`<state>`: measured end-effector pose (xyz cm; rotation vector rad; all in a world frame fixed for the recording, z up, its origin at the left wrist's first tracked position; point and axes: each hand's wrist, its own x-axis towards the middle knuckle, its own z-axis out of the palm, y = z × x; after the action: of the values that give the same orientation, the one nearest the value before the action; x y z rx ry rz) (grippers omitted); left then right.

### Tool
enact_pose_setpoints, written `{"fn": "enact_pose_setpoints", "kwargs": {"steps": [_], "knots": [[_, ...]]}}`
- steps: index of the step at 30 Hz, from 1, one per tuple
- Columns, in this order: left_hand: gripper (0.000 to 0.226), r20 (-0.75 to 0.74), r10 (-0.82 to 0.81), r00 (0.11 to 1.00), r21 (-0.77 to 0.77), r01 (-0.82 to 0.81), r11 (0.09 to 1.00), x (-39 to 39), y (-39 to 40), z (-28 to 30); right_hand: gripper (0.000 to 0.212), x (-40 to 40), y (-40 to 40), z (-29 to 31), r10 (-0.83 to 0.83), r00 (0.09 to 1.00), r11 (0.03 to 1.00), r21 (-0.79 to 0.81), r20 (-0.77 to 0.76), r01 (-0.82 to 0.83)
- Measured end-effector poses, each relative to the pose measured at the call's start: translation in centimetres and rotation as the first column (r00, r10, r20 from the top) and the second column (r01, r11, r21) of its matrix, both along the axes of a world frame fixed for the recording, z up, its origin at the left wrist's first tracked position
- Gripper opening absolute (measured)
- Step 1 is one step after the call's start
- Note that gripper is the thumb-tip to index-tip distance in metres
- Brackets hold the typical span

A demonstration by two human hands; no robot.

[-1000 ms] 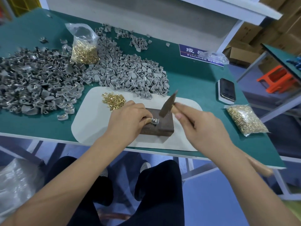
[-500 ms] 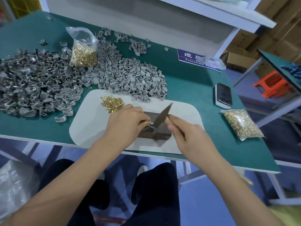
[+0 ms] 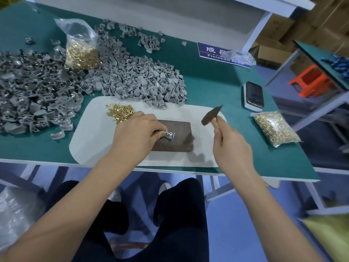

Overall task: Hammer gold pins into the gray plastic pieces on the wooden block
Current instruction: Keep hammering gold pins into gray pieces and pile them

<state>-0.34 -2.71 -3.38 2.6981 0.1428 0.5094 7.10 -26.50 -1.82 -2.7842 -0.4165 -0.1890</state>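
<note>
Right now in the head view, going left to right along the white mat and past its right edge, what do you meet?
Loose pile of gold pins → left hand pinching a gray plastic piece → dark brown wooden block → dark-headed hammer in the right hand → clear bag of gold pins.

Left hand [image 3: 136,133] pinches gray piece [image 3: 170,134] on wooden block [image 3: 174,136]; right hand [image 3: 231,146] holds hammer [image 3: 211,115].

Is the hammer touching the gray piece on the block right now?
No, raised: the hammer head hangs right of the gray piece, with bare wooden block between.
</note>
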Motion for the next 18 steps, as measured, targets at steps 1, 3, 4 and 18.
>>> {"fn": "enact_pose_setpoints", "kwargs": {"steps": [1, 3, 4, 18], "knots": [[0.011, 0.000, 0.000, 1.000, -0.003, 0.000, 1.000, 0.0, -0.1, 0.0, 0.045, 0.3, 0.1, -0.7, -0.059, 0.998, 0.998, -0.030, -0.007, 0.059], [0.011, 0.003, -0.001, 1.000, -0.002, 0.001, 1.000, 0.0, -0.3, 0.0, 0.056, 0.4, 0.3, -1.7, -0.124, 0.992, 0.984, -0.134, -0.019, 0.121], [0.011, 0.003, -0.001, 1.000, 0.000, 0.001, 1.000, 0.0, -0.3, 0.0, 0.056, 0.2, 0.5, -2.0, -0.112, 0.994, 0.977, -0.185, -0.007, 0.109], [0.017, 0.126, 0.259, 0.958, -0.260, -0.220, 0.940, -4.9, 3.9, -2.4, 0.019, -4.9, 13.6, -1.8, 0.356, 0.913, 0.865, 0.300, 0.199, -0.402]]}}
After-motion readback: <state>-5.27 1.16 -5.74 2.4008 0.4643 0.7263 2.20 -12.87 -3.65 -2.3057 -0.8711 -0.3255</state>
